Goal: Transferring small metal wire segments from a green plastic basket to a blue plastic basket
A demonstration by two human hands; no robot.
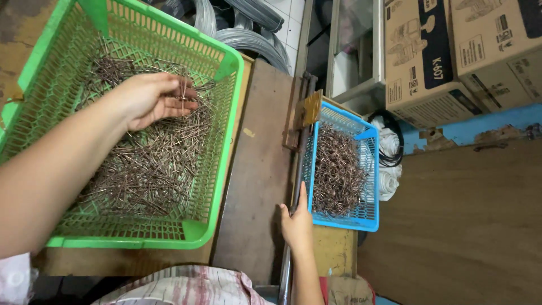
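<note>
Left hand point(151, 99): reaching into the green basket point(223, 169), fingers drawn together and pinching a few thin metal pins point(184, 93) upright between the fingertips
Right hand point(297, 223): resting against the long metal bar point(297, 169) at the edge of the board, fingers lying together and pointing up along the near side of the blue basket point(370, 217); I cannot tell whether it grips anything
Green basket: large, plastic, lattice walls, sitting on the left of the bench, tilted a little in my view
Loose pins in green basket point(149, 164): a thick scatter of brownish wire pieces covering the bottom, right under the left hand
Blue basket: smaller, just beside the bar on its far side, holding its own heap of brownish pins point(337, 172)
Wooden board point(257, 169): dark plank lying between the two baskets
Wire coils point(248, 36): grey loops stacked behind the green basket
Cardboard boxes point(451, 51): printed cartons stacked at the upper right, near a blue-painted wall strip
Clothing point(186, 285): pale patterned fabric at the bottom edge, below both arms
</note>
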